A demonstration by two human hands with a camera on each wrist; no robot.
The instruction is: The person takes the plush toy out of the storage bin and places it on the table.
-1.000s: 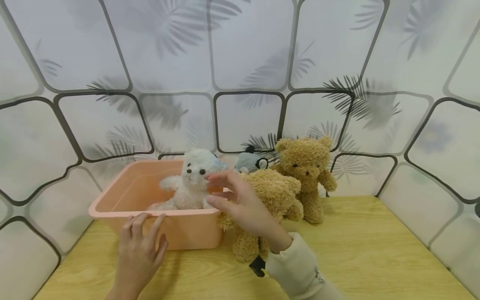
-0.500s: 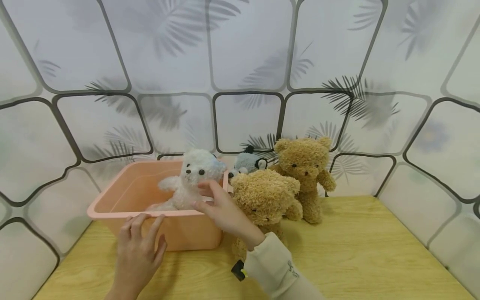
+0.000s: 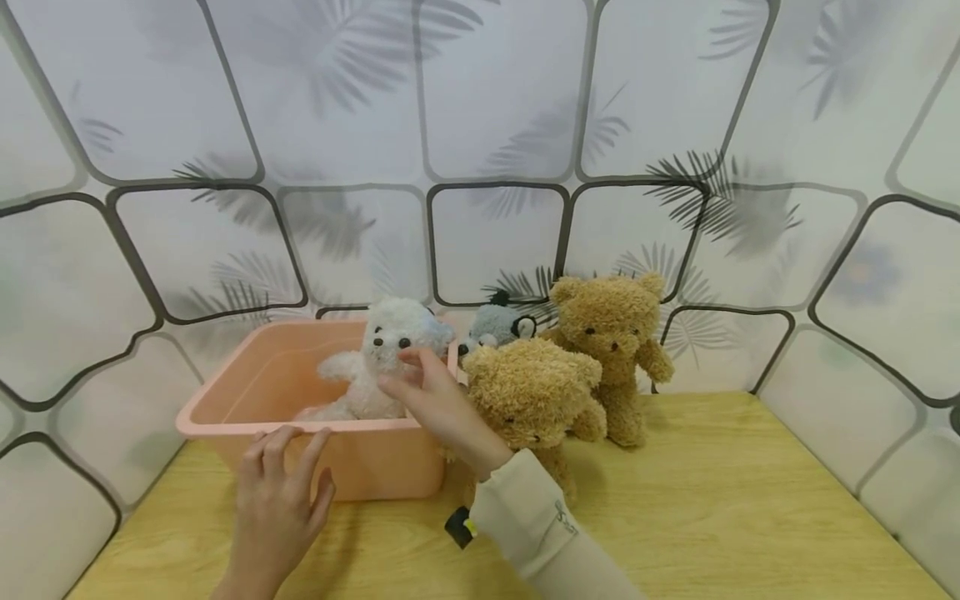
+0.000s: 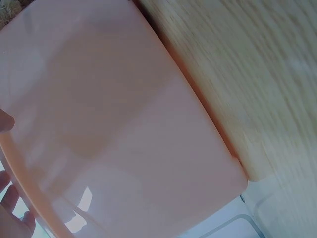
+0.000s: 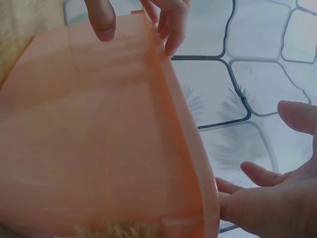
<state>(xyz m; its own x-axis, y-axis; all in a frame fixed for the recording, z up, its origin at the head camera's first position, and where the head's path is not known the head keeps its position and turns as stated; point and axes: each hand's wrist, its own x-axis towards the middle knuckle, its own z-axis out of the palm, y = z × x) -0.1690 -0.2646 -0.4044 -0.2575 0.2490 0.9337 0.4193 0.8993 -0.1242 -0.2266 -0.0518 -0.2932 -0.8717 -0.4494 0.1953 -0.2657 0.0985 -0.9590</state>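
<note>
A white plush toy (image 3: 382, 367) with a light blue patch sits upright inside the pink plastic tub (image 3: 375, 462), at its right end. My right hand (image 3: 442, 408) reaches over the tub's front right corner with thumb and fingers spread, in front of the white toy. Whether its fingertips touch the fur is hard to tell. My left hand (image 3: 277, 492) holds the tub's front rim, its fingers hooked over the edge and its thumb (image 5: 103, 25) on the outer wall. One brown teddy bear (image 3: 532, 392) stands close to the tub's right side, partly behind my right forearm.
Behind the front bear stands a second brown teddy bear (image 3: 611, 333). A grey-blue plush toy (image 3: 495, 325) shows between the tub and the bears. A small black tag (image 3: 460, 527) lies near my right sleeve. Patterned fabric (image 3: 495, 108) rises around the wooden table (image 3: 750, 500).
My right hand has moved left from over the front bear to the white toy, uncovering that bear's face. My left hand has stayed on the rim.
</note>
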